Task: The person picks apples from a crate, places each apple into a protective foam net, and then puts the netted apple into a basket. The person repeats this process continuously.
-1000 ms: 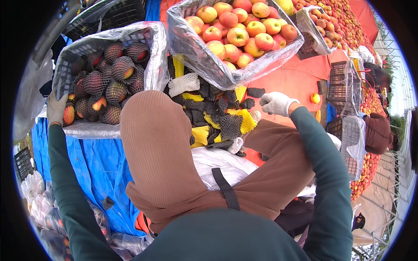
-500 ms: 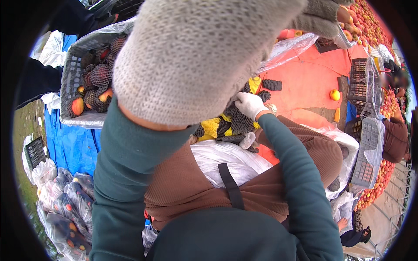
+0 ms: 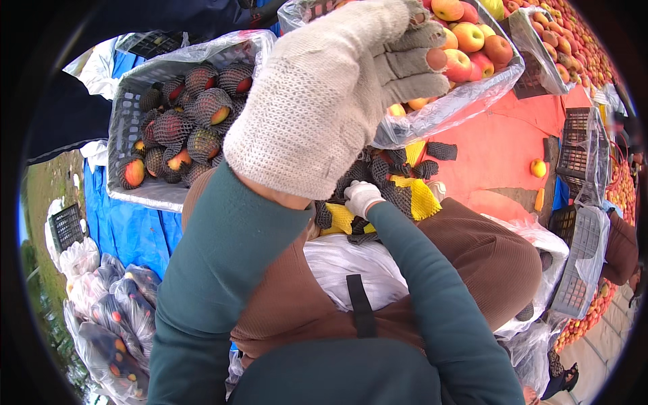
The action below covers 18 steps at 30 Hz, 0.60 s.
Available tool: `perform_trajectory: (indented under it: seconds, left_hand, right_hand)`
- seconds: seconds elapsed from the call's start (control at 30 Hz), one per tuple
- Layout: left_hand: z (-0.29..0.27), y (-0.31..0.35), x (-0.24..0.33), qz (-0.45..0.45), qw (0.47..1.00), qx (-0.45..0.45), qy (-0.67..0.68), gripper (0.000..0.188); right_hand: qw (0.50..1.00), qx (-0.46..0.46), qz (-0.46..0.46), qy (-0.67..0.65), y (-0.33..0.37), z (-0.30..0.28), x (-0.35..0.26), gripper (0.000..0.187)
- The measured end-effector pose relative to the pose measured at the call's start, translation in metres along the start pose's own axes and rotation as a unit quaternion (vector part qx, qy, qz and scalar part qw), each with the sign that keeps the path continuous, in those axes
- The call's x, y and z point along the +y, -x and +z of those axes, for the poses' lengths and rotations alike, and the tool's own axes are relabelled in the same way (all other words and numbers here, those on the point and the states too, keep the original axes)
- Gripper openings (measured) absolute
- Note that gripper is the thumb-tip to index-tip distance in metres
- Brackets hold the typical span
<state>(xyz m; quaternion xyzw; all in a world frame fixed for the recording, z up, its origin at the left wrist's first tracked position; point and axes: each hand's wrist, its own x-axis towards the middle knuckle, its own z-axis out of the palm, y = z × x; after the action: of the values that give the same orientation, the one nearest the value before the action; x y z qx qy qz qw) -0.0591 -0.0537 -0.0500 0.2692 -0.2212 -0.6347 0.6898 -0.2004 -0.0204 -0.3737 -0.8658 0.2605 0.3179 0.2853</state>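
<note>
My left hand, in a pale knitted glove with bare fingertips, is raised close to the camera. Its fingers are stretched out beside the near side of a plastic-lined crate of red and yellow apples, and nothing shows in its grasp. Down between my knees, my right hand, in a white glove, is closed on a dark foam net sleeve in a pile of such sleeves. Some sleeves there are yellow. Its fingertips are partly hidden.
On the left stands a lined crate of apples in dark nets. Bagged fruit lies at lower left by a blue tarp. A single apple lies on the red sheet; crates stand at right.
My left hand has drawn back from the upper right, lower and farther from the camera, uncovering the apple crate. My right hand has shifted left and down among the sleeves. The view has shifted slightly.
</note>
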Motion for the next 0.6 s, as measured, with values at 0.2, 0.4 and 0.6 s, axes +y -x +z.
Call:
perform_trajectory:
  seconds: [0.2,0.4,0.6]
  left_hand:
    - [-0.002,-0.004,0.002,0.044,0.988,0.002,-0.15,0.034]
    - [0.008,0.001,0.0,0.057,0.942,0.071,-0.322,0.035]
    - [0.028,0.01,-0.027,-0.172,0.95,-0.099,-0.241,0.041]
  right_hand:
    - [0.953,-0.036,-0.112,-0.278,0.073,-0.106,0.007,0.035]
    - [0.833,0.06,-0.133,-0.533,0.217,-0.213,0.017,0.03]
    - [0.697,0.204,-0.207,-0.655,0.269,-0.213,0.03,0.027]
